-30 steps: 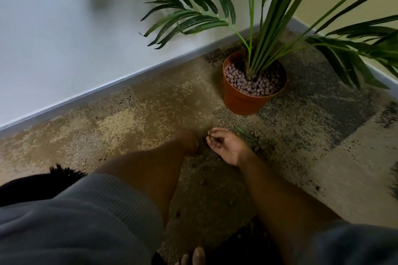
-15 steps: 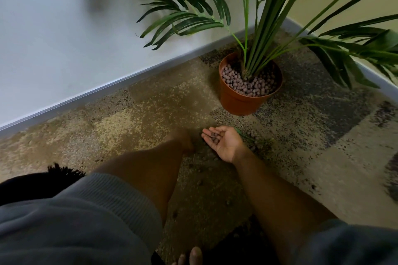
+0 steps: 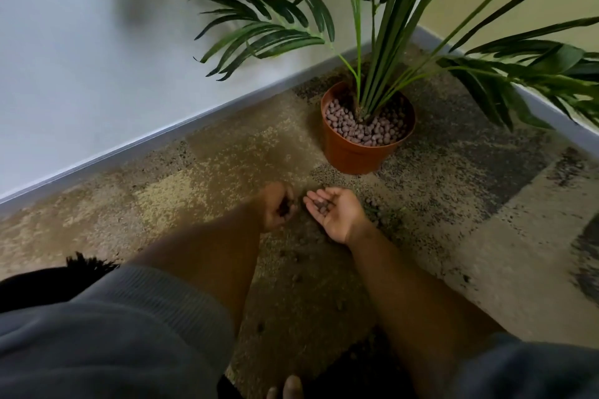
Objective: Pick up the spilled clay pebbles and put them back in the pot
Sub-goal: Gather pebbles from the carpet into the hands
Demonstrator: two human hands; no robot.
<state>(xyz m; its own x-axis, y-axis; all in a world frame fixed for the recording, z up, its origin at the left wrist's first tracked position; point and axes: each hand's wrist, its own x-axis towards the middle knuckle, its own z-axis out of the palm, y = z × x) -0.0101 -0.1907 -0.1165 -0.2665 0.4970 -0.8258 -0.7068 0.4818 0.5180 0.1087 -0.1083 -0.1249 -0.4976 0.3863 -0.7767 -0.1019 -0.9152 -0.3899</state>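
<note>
Right hand [image 3: 337, 213] cupped open holding clay pebbles [image 3: 321, 205], left hand [image 3: 278, 205] fingers clenched on pebbles.

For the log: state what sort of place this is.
Likely an indoor room corner, home or office: patterned carpet, skirting board under pale walls, and a potted palm in an orange pot on the floor.

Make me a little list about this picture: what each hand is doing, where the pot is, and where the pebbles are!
left hand: curled, fingers closed around something dark, probably pebbles
right hand: open, palm up, a few pebbles resting in it
pot: orange, upright on the carpet, beyond both hands
pebbles in pot: fill it around the plant stems
spilled pebbles: a few scattered on the carpet between the arms
</note>
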